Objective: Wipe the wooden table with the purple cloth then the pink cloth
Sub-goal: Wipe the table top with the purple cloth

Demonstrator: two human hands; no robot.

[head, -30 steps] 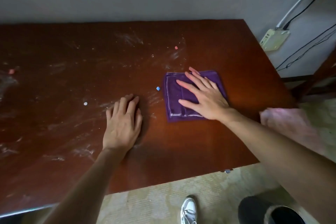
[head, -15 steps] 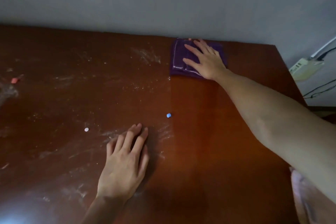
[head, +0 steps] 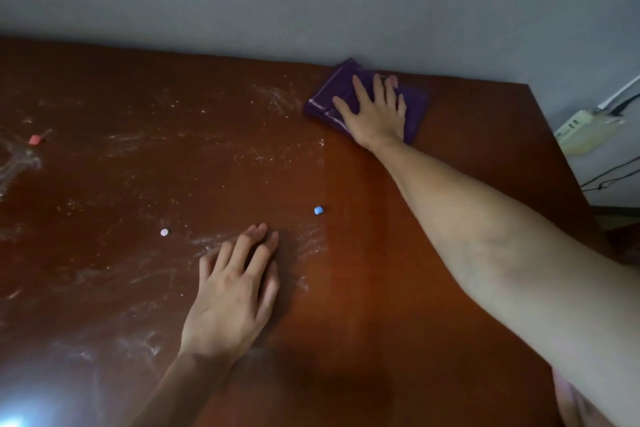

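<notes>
Purple cloth (head: 414,104) lies under the outstretched right hand (head: 375,113), its fingers (head: 377,88) spread flat.

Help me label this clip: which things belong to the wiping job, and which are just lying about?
Job: purple cloth under right hand; table; pink cloth at bottom right.
Lying about: blue bit, white bit, red bit, power strip.

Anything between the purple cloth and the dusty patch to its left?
Nothing blocks a leftward sweep. The right hand presses flat on the purple cloth at the table's far edge, dust directly beside it. Lying nearer, off that line: blue bit, white bit, left hand. A red bit sits far left.
</notes>
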